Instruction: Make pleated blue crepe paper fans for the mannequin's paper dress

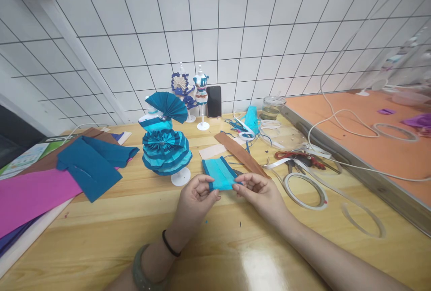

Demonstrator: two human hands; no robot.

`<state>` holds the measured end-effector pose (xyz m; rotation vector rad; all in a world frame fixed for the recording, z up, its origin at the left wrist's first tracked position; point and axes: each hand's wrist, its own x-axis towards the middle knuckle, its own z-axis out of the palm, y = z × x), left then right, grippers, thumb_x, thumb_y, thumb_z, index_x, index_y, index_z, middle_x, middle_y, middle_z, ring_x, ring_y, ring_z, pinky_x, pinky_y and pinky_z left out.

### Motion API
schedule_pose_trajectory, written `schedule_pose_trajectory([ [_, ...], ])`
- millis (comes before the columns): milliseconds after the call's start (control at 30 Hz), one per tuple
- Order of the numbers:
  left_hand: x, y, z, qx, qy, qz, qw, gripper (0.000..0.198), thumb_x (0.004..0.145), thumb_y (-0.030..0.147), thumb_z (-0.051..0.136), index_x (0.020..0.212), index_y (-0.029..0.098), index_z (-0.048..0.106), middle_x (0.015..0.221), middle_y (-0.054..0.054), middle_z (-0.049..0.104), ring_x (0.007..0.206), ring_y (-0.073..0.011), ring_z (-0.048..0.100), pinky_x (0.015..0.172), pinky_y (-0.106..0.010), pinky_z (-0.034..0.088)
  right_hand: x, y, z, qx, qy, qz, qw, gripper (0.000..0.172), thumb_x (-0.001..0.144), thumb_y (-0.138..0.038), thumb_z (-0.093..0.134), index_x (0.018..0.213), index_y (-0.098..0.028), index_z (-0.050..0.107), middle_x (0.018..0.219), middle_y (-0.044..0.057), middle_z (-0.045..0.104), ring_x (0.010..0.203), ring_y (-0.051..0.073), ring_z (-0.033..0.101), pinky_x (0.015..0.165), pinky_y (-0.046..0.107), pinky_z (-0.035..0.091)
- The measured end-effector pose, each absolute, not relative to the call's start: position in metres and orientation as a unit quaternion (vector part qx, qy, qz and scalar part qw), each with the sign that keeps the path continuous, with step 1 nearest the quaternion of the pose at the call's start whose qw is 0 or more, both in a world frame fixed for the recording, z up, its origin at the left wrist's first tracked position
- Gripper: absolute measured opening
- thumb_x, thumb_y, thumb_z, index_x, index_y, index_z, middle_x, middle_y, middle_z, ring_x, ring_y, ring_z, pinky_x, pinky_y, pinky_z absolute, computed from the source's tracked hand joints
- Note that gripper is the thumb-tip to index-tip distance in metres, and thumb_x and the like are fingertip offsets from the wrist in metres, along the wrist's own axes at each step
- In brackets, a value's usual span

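Observation:
Between my two hands a light blue piece of crepe paper [220, 173] with dark blue edges is held just over the wooden table. My left hand [198, 194] pinches its near left corner between thumb and fingers. At the near right corner, my right hand [257, 191] grips the paper the same way. Left of the paper stands a small mannequin [164, 147] wearing a layered blue paper dress with a pleated fan at the top. A brown paper strip [240, 152] lies just behind the paper.
Dark blue [90, 165] and pink paper sheets [37, 196] lie at the left. A tape roll [305, 191] sits right of my hands, near scissors [296, 161]. Two small dressed mannequins [201, 98] and a phone [214, 101] stand by the tiled wall. A glass cup [272, 107] is behind.

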<state>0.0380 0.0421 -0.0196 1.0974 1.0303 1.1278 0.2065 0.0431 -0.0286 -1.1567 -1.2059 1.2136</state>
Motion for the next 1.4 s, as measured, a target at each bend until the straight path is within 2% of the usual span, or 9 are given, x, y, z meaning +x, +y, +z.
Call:
schedule_pose_trajectory([
  [233,0.0388,0.0409,-0.0268,0.469,0.41,0.457,0.635,0.046,0.062,0.02,0.07,0.101,0.017,0.044,0.083,-0.003,0.066,0.07,-0.0129,0.062,0.067,-0.027,0.051,0.2012,0.0368,-0.0323,-0.494,-0.555,0.46,0.487,0.022,0.066,-0.035,0.068,0.077,-0.016,0.064,0.062,0.0,0.059,0.058,0.012,0.053,0.057,0.025,0.043],
  [467,0.0371,0.044,-0.0224,0.47,0.471,0.457,0.59,0.04,0.06,0.026,0.071,0.094,0.014,0.053,0.063,0.003,0.063,0.054,-0.0109,0.061,0.058,-0.024,0.052,0.2003,0.035,-0.0325,-0.485,-0.576,0.457,0.474,0.024,0.065,-0.033,0.069,0.082,-0.017,0.065,0.069,0.002,0.061,0.065,0.014,0.055,0.063,0.027,0.045],
  [600,0.0356,0.045,-0.0223,0.465,0.469,0.468,0.587,0.039,0.06,0.027,0.071,0.093,0.014,0.054,0.065,0.002,0.064,0.056,-0.012,0.061,0.06,-0.027,0.053,0.2018,0.0359,-0.0323,-0.468,-0.553,0.492,0.483,0.029,0.063,-0.033,0.072,0.087,-0.017,0.065,0.071,0.002,0.063,0.065,0.014,0.057,0.063,0.027,0.047],
  [767,0.0349,0.0435,-0.0235,0.471,0.476,0.464,0.58,0.04,0.059,0.03,0.072,0.093,0.015,0.056,0.063,0.001,0.064,0.057,-0.0129,0.061,0.061,-0.026,0.052,0.2032,0.0389,-0.0326,-0.447,-0.519,0.537,0.492,0.026,0.062,-0.034,0.072,0.082,-0.018,0.067,0.067,0.002,0.065,0.062,0.013,0.058,0.062,0.026,0.048],
  [1067,0.0352,0.0429,-0.0256,0.503,0.481,0.463,0.549,0.037,0.062,0.03,0.07,0.094,0.016,0.059,0.064,0.001,0.063,0.06,-0.0136,0.06,0.06,-0.025,0.048,0.2039,0.0412,-0.0288,-0.444,-0.508,0.538,0.506,0.028,0.061,-0.035,0.073,0.082,-0.018,0.066,0.068,0.001,0.064,0.065,0.013,0.059,0.067,0.028,0.048],
  [1200,0.0349,0.043,-0.0261,0.502,0.488,0.466,0.541,0.035,0.062,0.029,0.069,0.092,0.015,0.059,0.065,0.001,0.062,0.06,-0.0124,0.059,0.059,-0.024,0.047,0.2034,0.0409,-0.0314,-0.418,-0.508,0.564,0.499,0.031,0.062,-0.031,0.073,0.089,-0.019,0.064,0.076,0.002,0.064,0.072,0.013,0.059,0.072,0.028,0.047],
  [1400,0.0356,0.0425,-0.0278,0.516,0.485,0.466,0.531,0.032,0.063,0.028,0.068,0.091,0.016,0.059,0.071,0.0,0.063,0.061,-0.0125,0.058,0.059,-0.023,0.047,0.1988,0.0388,-0.0369,-0.406,-0.518,0.57,0.493,0.043,0.061,-0.031,0.074,0.1,-0.02,0.058,0.082,0.003,0.061,0.076,0.014,0.057,0.072,0.029,0.047],
])
